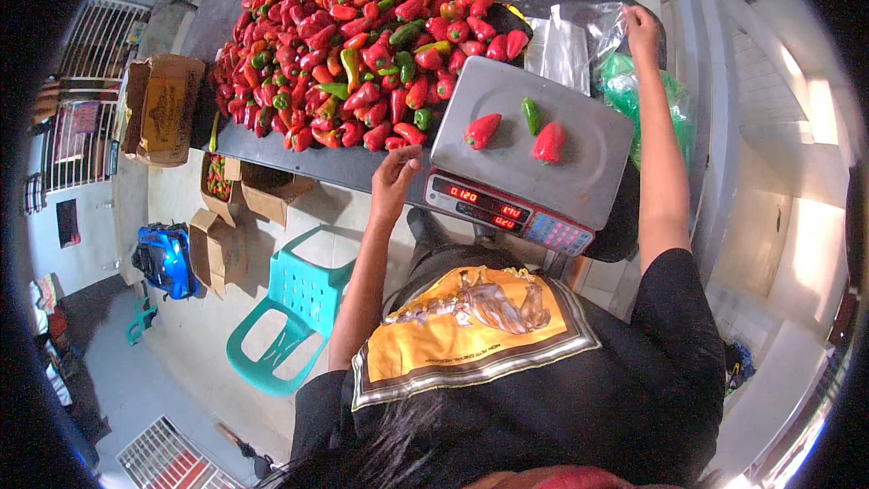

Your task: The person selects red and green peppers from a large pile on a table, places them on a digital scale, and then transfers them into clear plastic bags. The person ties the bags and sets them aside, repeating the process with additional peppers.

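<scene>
My left hand (pixel 396 180) is at the dark table's near edge, below the pile of red peppers (pixel 319 47), fingers loosely bent with nothing seen in them. My right hand (pixel 640 27) is at the far right, its fingertips on the edge of a clear plastic bag (pixel 601 24). Between my arms stands a digital scale (pixel 570 183) with a lit red display. On its metal plate lie a red pepper (pixel 483 132), a second red pepper (pixel 548 143) and a small green pepper (pixel 531 116). Green plastic bags (pixel 614 75) lie under my right forearm.
A cardboard box (pixel 163 112) stands at the table's left end. Below the near edge are an open box of small peppers (pixel 218 180), other cartons (pixel 275 197), a teal plastic chair (pixel 299 305) and a blue bag (pixel 165 261). White plastic bags (pixel 557 47) lie behind the scale.
</scene>
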Demonstrator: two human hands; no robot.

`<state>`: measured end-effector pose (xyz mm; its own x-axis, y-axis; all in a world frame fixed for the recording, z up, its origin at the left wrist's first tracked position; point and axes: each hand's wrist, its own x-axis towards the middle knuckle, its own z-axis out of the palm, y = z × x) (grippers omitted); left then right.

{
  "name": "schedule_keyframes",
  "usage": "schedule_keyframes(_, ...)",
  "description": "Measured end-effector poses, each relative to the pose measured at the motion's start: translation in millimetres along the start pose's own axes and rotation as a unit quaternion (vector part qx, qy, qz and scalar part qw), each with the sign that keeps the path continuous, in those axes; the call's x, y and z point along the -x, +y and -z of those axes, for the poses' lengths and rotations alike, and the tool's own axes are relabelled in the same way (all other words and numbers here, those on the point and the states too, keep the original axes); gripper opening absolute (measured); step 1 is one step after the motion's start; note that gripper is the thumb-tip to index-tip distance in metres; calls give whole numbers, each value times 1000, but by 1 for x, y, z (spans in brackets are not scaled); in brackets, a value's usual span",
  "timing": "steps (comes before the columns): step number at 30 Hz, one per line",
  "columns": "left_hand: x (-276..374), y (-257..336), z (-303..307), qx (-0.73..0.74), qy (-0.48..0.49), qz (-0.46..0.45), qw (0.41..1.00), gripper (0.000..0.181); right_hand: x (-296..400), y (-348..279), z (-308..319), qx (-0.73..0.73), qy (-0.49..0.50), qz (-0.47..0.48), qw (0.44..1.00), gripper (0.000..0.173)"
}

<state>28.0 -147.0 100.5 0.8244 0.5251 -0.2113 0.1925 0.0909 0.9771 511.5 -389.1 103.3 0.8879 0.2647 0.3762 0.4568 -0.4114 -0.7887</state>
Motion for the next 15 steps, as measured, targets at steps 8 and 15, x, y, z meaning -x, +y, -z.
schedule_keyframes(8, -28, 76, 0, 12, -20, -89, 996, 33, 10, -181, 40, -356, -115, -43, 926, 17)
schedule_keyframes(15, -21, 180, -34, -249, 65, -400, 880, 89, 69, -292, 1, -203, -335, -28, 920, 25)
